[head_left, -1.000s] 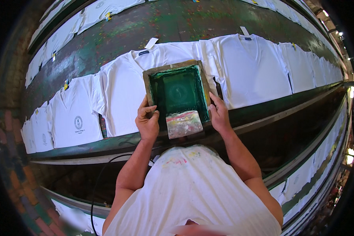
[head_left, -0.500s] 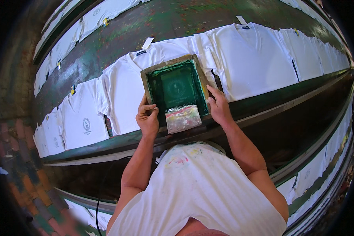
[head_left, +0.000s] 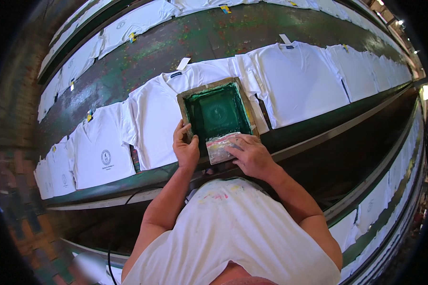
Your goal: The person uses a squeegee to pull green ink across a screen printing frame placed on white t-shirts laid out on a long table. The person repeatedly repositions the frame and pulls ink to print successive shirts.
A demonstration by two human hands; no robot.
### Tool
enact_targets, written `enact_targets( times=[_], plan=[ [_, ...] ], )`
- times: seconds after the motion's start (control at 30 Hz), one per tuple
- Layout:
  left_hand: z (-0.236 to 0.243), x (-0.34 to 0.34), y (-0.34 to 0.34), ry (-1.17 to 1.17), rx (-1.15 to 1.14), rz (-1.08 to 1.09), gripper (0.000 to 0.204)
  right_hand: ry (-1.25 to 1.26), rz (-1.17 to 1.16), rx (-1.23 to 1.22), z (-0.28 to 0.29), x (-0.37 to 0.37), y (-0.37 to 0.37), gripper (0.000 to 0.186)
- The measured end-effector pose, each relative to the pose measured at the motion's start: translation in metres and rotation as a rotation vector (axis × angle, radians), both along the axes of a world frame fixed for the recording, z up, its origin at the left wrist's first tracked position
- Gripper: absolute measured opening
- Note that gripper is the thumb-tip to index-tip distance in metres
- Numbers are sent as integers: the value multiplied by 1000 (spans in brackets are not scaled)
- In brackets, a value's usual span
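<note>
A small wooden screen-printing frame with green ink inside lies over the lower part of a white V-neck T-shirt. A round emblem shows faintly in its mesh. On the frame's left edge, near its lower corner, my left hand is closed with bent fingers. A flat, paint-smeared squeegee leans at the frame's near end. My right hand grips its right side, thumb in front and fingers over the top.
Another white T-shirt to the left carries a dark round print. A plain white T-shirt lies to the right. The long, ink-spotted table has more shirts along its far side. A dark cable hangs at lower left.
My right hand has left the frame's right edge and taken hold of the squeegee. My left hand stays at the frame's left edge. The view has shifted slightly.
</note>
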State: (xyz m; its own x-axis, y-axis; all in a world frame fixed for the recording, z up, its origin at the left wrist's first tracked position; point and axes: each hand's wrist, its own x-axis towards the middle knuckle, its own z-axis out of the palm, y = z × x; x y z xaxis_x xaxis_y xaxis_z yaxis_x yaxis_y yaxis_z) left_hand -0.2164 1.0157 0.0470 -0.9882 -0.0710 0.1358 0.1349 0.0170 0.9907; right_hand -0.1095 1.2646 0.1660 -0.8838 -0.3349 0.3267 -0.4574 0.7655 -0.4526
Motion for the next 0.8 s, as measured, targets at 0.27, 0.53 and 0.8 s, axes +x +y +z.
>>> enact_targets(
  times=[0.27,0.53,0.8],
  plan=[
    [89,-107,-39,352,-1004,-398,94,-12,-37,189,19,-27,-22,40],
    [126,-148,-21,256,-1406,-668,95,-92,-3,197,24,-47,-18,39],
    [125,-150,-5,216,-1480,-622,79,-286,65,152,31,-107,12,31]
  ],
)
